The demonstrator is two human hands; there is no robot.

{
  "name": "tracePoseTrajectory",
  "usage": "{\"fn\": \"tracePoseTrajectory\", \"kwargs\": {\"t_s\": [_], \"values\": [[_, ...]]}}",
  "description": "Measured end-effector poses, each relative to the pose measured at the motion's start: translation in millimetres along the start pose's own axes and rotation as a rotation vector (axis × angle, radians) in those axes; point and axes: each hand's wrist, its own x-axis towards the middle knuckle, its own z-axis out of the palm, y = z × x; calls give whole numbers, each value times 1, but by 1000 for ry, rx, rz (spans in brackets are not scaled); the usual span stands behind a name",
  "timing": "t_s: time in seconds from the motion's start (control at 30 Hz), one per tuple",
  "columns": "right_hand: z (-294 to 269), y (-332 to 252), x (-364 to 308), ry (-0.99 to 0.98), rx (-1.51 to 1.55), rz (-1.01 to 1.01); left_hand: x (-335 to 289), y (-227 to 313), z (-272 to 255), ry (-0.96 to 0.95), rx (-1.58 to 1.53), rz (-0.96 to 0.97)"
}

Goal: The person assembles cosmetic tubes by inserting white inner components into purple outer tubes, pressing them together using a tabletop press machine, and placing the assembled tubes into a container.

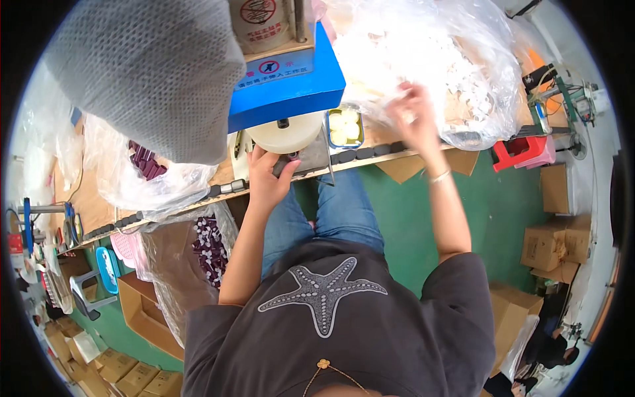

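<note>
My left hand (pixel 270 180) is at the table's front edge, under the round white disc (pixel 286 134) of a press with a blue housing (pixel 291 83). Its thumb and fingers close around a small dark purple piece (pixel 292 157), partly hidden by the hand and disc. To the right, my right hand (pixel 415 122) hovers by the near side of a clear plastic bag holding many small white parts (pixel 466 79). Its fingers are bent together and slightly blurred; glare hides what they hold, if anything.
A blue-rimmed tray of pale yellow pieces (pixel 345 128) sits between the hands. Dark purple tubes (pixel 147 162) lie in a bag at left; a lined box below holds more purple pieces (pixel 210 248). Grey cloth (pixel 152 73) hangs upper left. A red bin (pixel 519 152) is at right.
</note>
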Motion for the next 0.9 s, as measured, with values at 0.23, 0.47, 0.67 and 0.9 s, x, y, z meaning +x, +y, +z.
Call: {"fn": "tracePoseTrajectory", "kwargs": {"t_s": [0.23,0.47,0.67,0.9], "values": [[50,-48,-5,-323,-188,84,4,9,-1,11,9,-10],[55,-78,-12,-8,324,331,1,19,-1,81,82,5],[92,-136,-5,-74,1004,453,-2,18,2,121,105,-1],[88,-149,5,-151,486,232,-5,12,5,138,106,-4]]}}
